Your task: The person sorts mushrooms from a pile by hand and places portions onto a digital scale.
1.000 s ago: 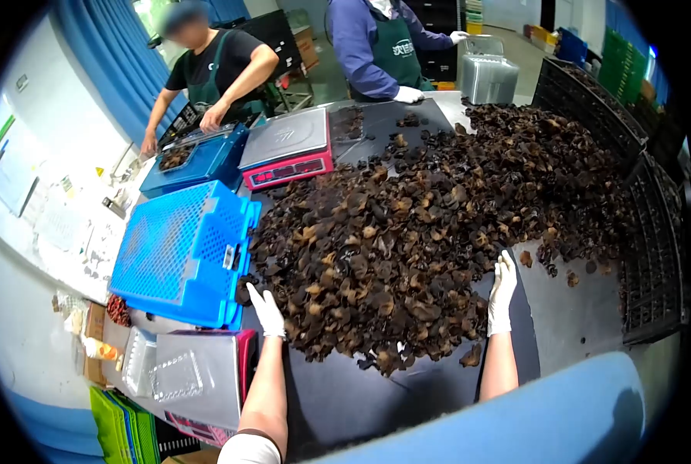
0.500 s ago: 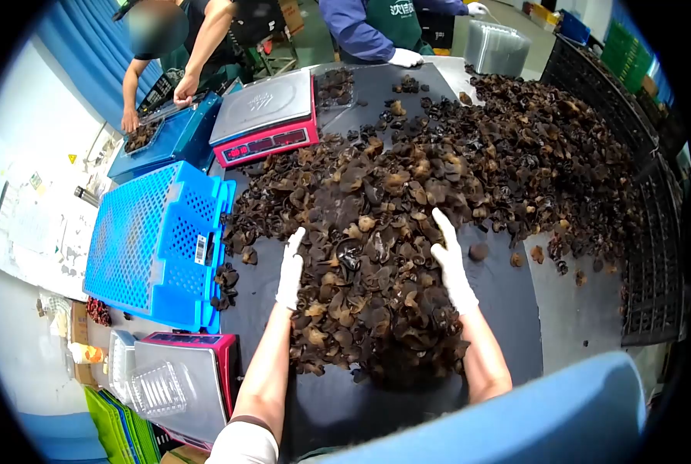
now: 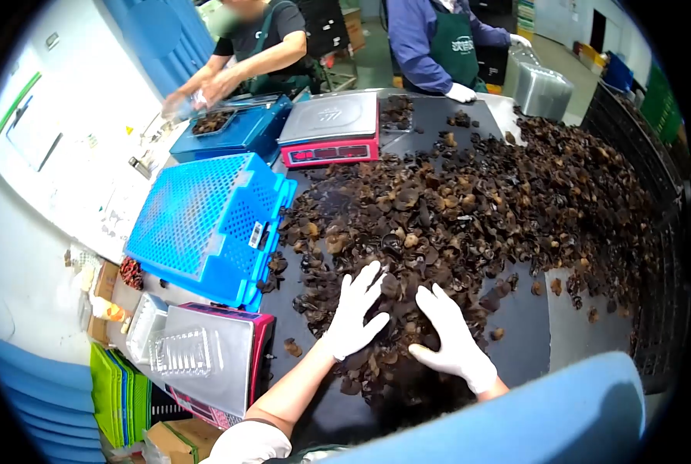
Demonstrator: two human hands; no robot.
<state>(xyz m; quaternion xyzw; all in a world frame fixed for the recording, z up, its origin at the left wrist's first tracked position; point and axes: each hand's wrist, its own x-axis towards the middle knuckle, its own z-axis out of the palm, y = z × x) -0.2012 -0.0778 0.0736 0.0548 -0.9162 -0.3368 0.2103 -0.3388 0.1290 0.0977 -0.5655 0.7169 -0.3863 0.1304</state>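
Note:
A wide heap of dark brown wood ear mushrooms [image 3: 438, 209] spreads over the black table top [image 3: 522, 329]. My left hand [image 3: 357, 313], in a white glove, lies palm down on the near part of the heap with its fingers spread. To its right, my gloved right hand [image 3: 454, 336] also rests on the mushrooms, fingers apart and pointing away from me. A narrow strip of mushrooms shows between the two hands. Neither hand grips anything that I can see.
Left of the heap stands an upturned blue plastic crate [image 3: 195, 224]. A pink scale [image 3: 330, 131] sits behind it, another scale [image 3: 237, 356] with a clear tray [image 3: 183, 352] nearer me. Black crates [image 3: 662, 271] line the right. Two people work across the table; one holds clear containers [image 3: 542, 89].
My hands have moved from the sides of the heap onto its near part, closer together, with fingers spread. The view has shifted left. The co-worker at far left has raised their hands off the tray.

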